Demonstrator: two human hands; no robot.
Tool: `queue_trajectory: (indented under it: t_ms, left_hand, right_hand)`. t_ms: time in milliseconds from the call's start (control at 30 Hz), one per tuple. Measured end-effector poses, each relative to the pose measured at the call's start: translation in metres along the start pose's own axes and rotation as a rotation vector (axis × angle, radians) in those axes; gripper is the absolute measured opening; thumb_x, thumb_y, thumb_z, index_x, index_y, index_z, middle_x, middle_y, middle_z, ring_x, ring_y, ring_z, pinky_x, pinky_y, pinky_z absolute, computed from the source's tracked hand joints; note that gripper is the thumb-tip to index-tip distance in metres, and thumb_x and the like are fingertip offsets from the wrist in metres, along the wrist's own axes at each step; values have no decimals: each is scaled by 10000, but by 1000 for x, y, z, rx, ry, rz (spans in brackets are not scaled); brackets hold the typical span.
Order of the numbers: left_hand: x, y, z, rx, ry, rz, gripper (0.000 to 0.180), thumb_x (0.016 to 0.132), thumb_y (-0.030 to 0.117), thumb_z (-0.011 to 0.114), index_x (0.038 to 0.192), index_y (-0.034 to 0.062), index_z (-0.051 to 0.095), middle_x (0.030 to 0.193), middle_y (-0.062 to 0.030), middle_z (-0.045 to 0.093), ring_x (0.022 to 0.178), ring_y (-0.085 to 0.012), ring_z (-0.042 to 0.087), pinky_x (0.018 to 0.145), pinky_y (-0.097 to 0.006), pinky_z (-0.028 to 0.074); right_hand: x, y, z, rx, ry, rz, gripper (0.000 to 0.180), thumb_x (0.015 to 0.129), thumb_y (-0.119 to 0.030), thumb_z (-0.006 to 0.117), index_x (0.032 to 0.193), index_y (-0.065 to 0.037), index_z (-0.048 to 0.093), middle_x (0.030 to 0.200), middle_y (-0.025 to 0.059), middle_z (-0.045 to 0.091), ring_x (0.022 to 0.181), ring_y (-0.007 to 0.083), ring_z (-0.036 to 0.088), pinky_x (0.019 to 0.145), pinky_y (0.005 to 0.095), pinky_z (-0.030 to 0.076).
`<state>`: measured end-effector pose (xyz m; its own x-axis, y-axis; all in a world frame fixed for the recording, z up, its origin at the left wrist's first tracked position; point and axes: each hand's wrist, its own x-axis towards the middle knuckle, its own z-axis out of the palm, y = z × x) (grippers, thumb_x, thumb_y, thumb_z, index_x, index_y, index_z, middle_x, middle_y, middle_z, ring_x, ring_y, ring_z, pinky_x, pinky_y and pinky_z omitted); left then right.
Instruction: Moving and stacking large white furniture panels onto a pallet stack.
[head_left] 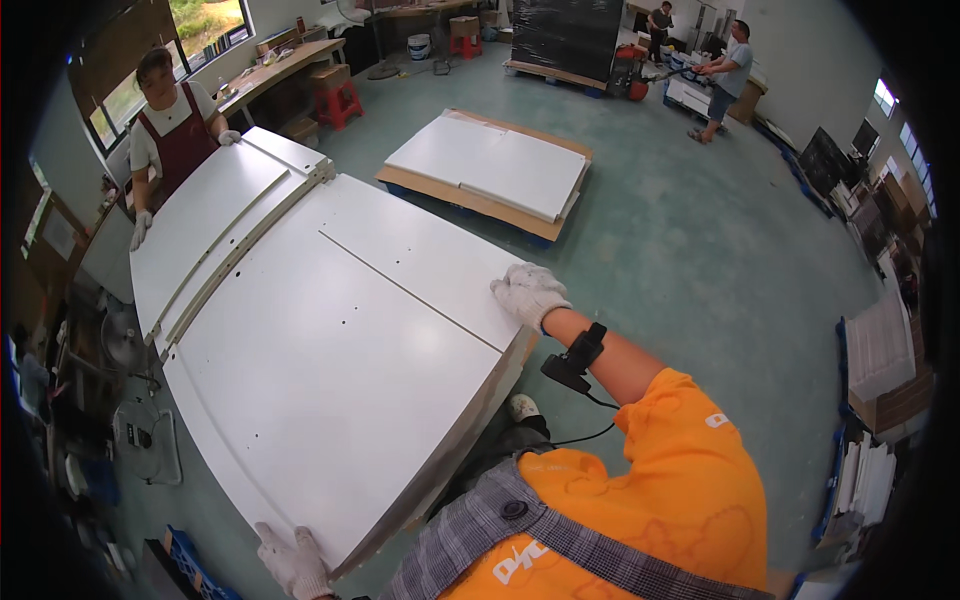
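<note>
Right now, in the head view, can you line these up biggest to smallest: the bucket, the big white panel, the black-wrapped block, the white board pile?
1. Big white panel, helped by being nearest
2. White board pile
3. Black-wrapped block
4. Bucket

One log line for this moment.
gloved left hand: at near corner of large white flat panel | gloved right hand: at its right corner | co-worker in dark-red apron: opposite end

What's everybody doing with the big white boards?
A person in orange has their left hand and right hand on two corners of a big white board. A co-worker has both hands at the opposite end. I can't tell whether they're lifting. More white boards lie on brown cardboard nearby.
</note>
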<state>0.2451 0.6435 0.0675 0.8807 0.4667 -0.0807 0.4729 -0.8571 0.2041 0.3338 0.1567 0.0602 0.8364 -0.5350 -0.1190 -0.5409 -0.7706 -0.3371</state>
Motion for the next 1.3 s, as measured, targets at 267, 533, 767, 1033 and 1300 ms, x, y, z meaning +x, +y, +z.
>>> queue_trajectory:
  t_ms: [267,533,767,1033,1300]
  left_hand:
    - [-9,-8,-5,16,9,-24,761,790,257,685,1433,32,347,1285,-222,454,1169,-371,498,1009,-411,412]
    - [-26,-22,-15,-19,-40,-30,804,755,327,696,1414,3,370,1260,-222,462,1165,-370,485,996,-423,413]
    - [-27,-26,-2,-13,-6,-8,823,755,381,686,1420,19,364,1281,-240,453,1173,-376,481,1006,-431,407]
    - [-28,-32,0,-61,14,25,825,752,395,688,1414,16,373,1287,-249,448,1159,-384,487,987,-434,421]
    - [-26,-32,0,-71,4,42,822,757,393,684,1416,14,369,1312,-268,431,1175,-393,478,994,-437,414]
  right_hand:
    - [-15,12,-12,-74,-21,18,474,876,-460,476,1023,-47,655,1110,175,634,1064,335,590,930,419,451]
    - [-23,23,-6,-168,-12,36,449,910,-442,465,1037,-50,641,1135,183,620,1088,361,568,912,448,448]
    - [-29,16,10,-191,20,101,454,956,-432,399,1080,-32,574,1150,203,597,1102,380,550,919,467,435]
    - [-29,19,15,-130,92,111,457,968,-449,355,1050,-46,554,1133,219,605,1092,393,552,905,493,432]
    - [-26,22,17,-95,89,92,484,964,-440,356,1089,-19,559,1130,240,601,1086,416,548,912,489,424]
